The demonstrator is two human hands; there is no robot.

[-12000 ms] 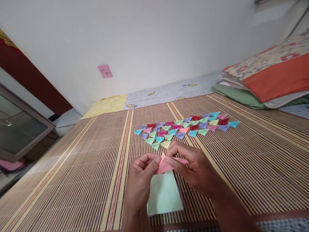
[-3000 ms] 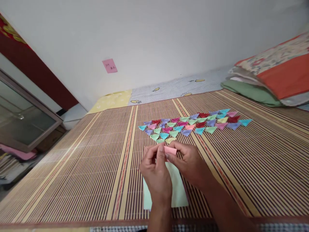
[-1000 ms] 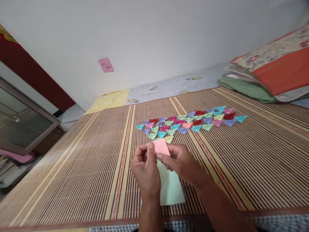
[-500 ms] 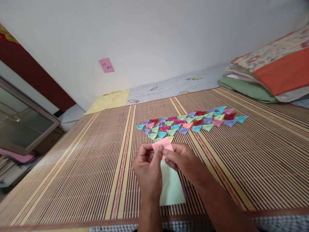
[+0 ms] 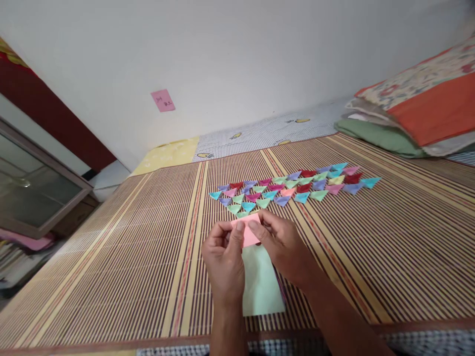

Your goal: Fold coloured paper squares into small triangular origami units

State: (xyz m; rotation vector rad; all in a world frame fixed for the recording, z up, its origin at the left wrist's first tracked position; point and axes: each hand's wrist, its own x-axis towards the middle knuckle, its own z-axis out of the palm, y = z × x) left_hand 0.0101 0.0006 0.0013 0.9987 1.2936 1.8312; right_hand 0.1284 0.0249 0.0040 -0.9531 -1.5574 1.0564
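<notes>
Between my two hands is a small pink sheet of paper (image 5: 250, 234), folded into a near-square. My left hand (image 5: 224, 249) pinches its left side, thumb on top. Its right side is gripped by my right hand (image 5: 280, 242), thumb on the face and fingers curled behind. Below the hands, a pale green sheet of paper (image 5: 262, 287) lies on the mat, a darker edge showing along its right side. Just beyond my fingers, several small folded paper triangles (image 5: 263, 203) in many colours lie in rows; the nearest ones are partly hidden by my hands.
A striped bamboo mat (image 5: 141, 257) covers the surface. Cushions and folded cloth (image 5: 426, 113) are piled at the back right. Patterned bedding (image 5: 256, 132) shows along the wall, where a pink note (image 5: 163, 100) is stuck. To the left stands a glass-fronted cabinet (image 5: 37, 183).
The pink paper has turned from a tilted position to a straighter one and moved slightly left. My right thumb has shifted up the paper, farther from the left thumb.
</notes>
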